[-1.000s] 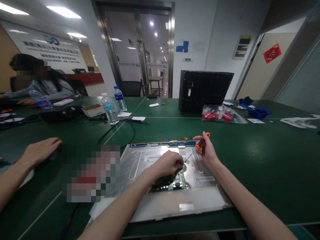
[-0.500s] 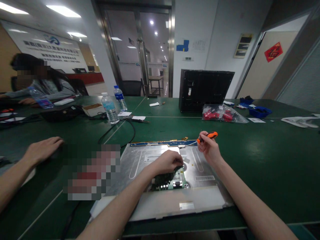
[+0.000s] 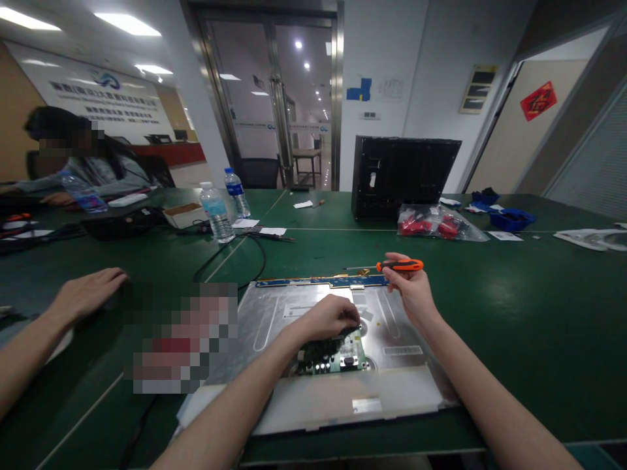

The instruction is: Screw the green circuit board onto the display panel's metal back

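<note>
My right hand (image 3: 412, 287) grips an orange and black screwdriver (image 3: 400, 265) by its handle. The thin shaft points left, roughly level, over the panel's far edge. Below it runs a narrow blue circuit strip (image 3: 304, 282) along that edge. My left hand (image 3: 336, 316) is closed, fingers curled down at the top of a green circuit board (image 3: 333, 362); whatever the fingertips pinch is hidden. The board sits on the back of a silver metal display panel (image 3: 396, 378), which lies flat on the green table (image 3: 514, 326).
Another person's hand (image 3: 93, 290) rests at the left, near a blurred-out patch. Two water bottles (image 3: 218, 214) and a black cable (image 3: 262, 254) lie beyond. At the back stand a black monitor casing (image 3: 401, 179), a clear bag with red items (image 3: 434, 223) and a blue tray (image 3: 512, 220).
My right hand has lifted and turned the screwdriver; its tip has left the silver connector by the blue strip and swung up to level. My left hand has stayed put.
</note>
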Motion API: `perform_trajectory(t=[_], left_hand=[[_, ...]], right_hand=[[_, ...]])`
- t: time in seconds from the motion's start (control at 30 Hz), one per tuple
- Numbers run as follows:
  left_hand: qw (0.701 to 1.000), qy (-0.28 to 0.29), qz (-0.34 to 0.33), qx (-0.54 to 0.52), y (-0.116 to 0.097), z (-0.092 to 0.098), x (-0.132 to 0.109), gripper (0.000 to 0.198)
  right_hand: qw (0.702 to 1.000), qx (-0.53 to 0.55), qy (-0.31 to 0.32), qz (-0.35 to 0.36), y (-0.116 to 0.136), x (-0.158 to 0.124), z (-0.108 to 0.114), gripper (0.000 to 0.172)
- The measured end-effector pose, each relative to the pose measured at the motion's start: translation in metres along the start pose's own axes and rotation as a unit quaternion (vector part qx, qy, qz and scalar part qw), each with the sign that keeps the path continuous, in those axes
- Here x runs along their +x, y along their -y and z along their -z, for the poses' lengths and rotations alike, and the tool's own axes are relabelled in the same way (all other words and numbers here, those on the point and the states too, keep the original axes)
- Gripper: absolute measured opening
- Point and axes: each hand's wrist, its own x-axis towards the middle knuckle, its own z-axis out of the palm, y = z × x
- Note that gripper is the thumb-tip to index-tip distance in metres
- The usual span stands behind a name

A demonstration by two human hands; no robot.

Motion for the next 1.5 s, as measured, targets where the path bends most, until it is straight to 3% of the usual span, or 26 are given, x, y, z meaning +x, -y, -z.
perform_trajectory(t=[0.1,0.2,0.33,0.5,0.93,1.27,1.5], left_hand=[[1.000,0.004,0.003,-0.016,0.001,0.000,0.000,0.014],[0.999,0.006,0.012,-0.029,0.002,-0.001,0.001,0.013],[0.998,0.001,0.027,-0.049,0.002,-0.002,0.001,0.012],[0.998,0.008,0.033,-0.055,0.000,0.000,0.001,0.010],[0.997,0.010,0.054,-0.060,-0.001,-0.002,0.001,0.016],[0.997,0.015,0.055,-0.053,-0.003,-0.001,0.001,0.014],[0.996,0.020,0.054,-0.066,-0.002,0.000,0.001,0.013]], right_hand=[[0.998,-0.037,-0.009,0.041,0.002,-0.004,-0.003,0.065],[0.994,-0.077,0.011,0.072,0.006,-0.009,-0.005,0.073],[0.982,-0.146,0.052,0.107,0.006,-0.016,-0.006,0.064],[0.941,-0.270,0.079,0.187,0.002,-0.024,-0.009,0.057],[0.917,-0.292,0.136,0.233,0.000,-0.028,-0.011,0.050],[0.904,-0.313,0.142,0.255,-0.001,-0.030,-0.011,0.049],[0.857,-0.367,0.158,0.326,-0.008,-0.027,-0.006,0.054]])
